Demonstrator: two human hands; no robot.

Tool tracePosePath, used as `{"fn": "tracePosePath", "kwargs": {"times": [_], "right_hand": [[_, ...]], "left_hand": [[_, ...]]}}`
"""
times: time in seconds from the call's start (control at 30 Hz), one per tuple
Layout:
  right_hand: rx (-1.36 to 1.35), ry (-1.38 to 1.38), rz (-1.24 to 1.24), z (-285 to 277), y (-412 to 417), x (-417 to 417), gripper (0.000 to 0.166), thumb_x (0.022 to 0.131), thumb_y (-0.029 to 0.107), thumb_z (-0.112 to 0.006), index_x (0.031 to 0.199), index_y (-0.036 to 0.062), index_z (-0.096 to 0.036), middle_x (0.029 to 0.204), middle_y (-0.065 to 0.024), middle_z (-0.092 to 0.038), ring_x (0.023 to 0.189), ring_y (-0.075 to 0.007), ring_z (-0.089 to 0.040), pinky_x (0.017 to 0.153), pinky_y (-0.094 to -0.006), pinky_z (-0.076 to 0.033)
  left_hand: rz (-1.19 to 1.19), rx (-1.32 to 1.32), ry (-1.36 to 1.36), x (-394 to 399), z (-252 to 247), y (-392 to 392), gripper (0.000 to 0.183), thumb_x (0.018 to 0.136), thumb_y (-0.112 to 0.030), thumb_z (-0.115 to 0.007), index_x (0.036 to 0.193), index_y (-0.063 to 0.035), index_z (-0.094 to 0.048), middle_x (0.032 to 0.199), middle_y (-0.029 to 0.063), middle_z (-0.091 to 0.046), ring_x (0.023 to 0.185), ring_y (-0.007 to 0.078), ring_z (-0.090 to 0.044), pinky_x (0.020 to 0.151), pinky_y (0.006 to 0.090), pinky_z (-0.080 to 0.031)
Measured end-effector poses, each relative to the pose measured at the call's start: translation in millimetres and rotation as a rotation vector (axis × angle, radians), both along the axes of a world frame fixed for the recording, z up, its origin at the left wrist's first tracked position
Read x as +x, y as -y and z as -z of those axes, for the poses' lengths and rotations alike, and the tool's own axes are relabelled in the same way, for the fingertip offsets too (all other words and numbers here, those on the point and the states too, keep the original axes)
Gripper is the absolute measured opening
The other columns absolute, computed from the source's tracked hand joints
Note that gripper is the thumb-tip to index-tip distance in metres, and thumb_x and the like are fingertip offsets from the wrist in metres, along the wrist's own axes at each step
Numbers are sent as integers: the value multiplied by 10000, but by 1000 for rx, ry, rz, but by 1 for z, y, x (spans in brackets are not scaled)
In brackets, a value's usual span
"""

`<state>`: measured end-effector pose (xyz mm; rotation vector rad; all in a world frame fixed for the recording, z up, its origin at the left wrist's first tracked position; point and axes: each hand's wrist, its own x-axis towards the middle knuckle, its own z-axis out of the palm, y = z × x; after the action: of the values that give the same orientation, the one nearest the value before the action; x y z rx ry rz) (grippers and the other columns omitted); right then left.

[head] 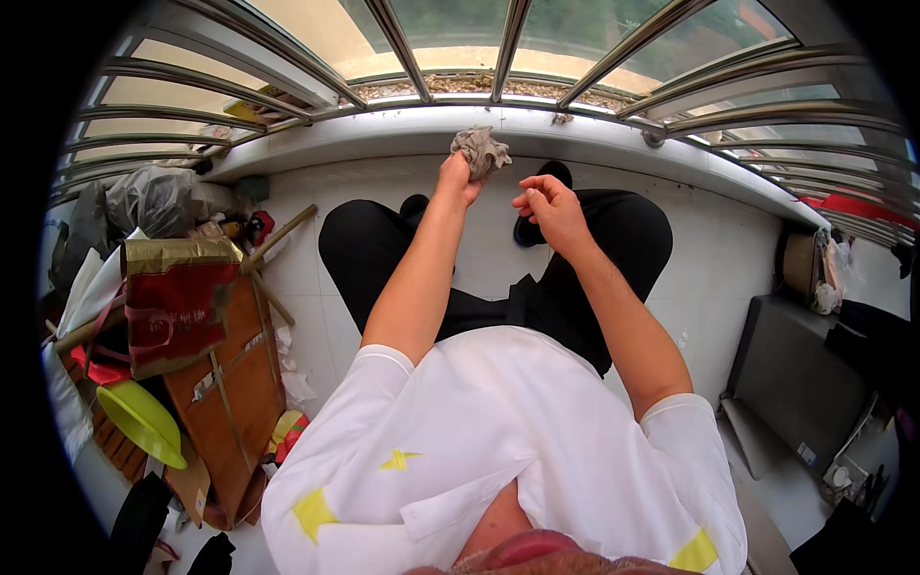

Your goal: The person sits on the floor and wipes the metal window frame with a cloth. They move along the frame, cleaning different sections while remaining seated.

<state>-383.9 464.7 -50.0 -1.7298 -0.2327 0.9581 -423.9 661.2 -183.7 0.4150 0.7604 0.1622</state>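
My left hand (460,180) is closed around a crumpled greyish-beige cloth (481,151), which bulges out beyond the fingers in front of the white ledge (402,140). To the right of the cloth and apart from it, my right hand (550,208) hovers above my knee with its fingers loosely bent and nothing seen in them. Metal window bars (503,50) rise from the ledge. Behind them lies a sill strip (460,83) strewn with brown debris. A small dark bit of debris (563,118) rests on the ledge.
At left stand a red and gold bag (180,309), a yellow-green basin (140,424), a brown wooden panel (226,402), plastic bags (151,201) and wooden poles (284,233). A large dark grey box-like object (798,381) is at right. Pale tiles (309,266) cover the floor.
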Motion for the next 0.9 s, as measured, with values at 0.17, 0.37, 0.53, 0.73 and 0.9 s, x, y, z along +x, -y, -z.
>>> {"fn": "tracePosePath", "kwargs": {"times": [0.17, 0.37, 0.53, 0.73, 0.9], "right_hand": [[-40, -36, 28, 17, 12, 21, 218, 1054, 152, -520, 1193, 25, -631, 992, -65, -743, 828, -106, -657, 735, -261, -523], [-62, -64, 84, 31, 16, 28, 199, 1036, 136, -528, 1164, 29, -636, 972, -61, -744, 806, -98, -657, 703, -254, -521], [-94, -85, 83, 40, 20, 25, 199, 1033, 134, -522, 1160, 29, -633, 968, -58, -741, 808, -97, -655, 708, -252, -516], [-105, -79, 64, 38, 13, 21, 189, 1040, 128, -521, 1159, 28, -629, 956, -53, -736, 801, -95, -647, 710, -252, -514], [-109, -79, 49, 50, 9, 15, 190, 1041, 121, -527, 1167, 16, -623, 955, -56, -735, 795, -94, -643, 710, -255, -518]], "left_hand": [[-230, -152, -28, 44, 29, -27, 325, 1073, -258, -436, 1268, -93, -637, 1233, 105, -687, 1134, 301, -668, 952, 462, -554], [-292, -348, 93, 81, 27, -24, 414, 1024, -424, -412, 1190, -147, -671, 1208, 79, -668, 1105, 293, -638, 925, 447, -532], [-256, -337, 119, 89, 56, -41, 392, 979, -402, -443, 1170, -164, -688, 1155, 77, -684, 1108, 298, -625, 932, 464, -492], [-249, -375, 412, 74, 102, -81, 314, 953, -380, -483, 1008, -142, -681, 922, 59, -652, 825, 250, -595, 788, 444, -504], [-298, -379, 437, 65, 82, -105, 240, 921, -326, -536, 938, -108, -638, 748, 35, -566, 610, 205, -506, 585, 337, -470]]}}
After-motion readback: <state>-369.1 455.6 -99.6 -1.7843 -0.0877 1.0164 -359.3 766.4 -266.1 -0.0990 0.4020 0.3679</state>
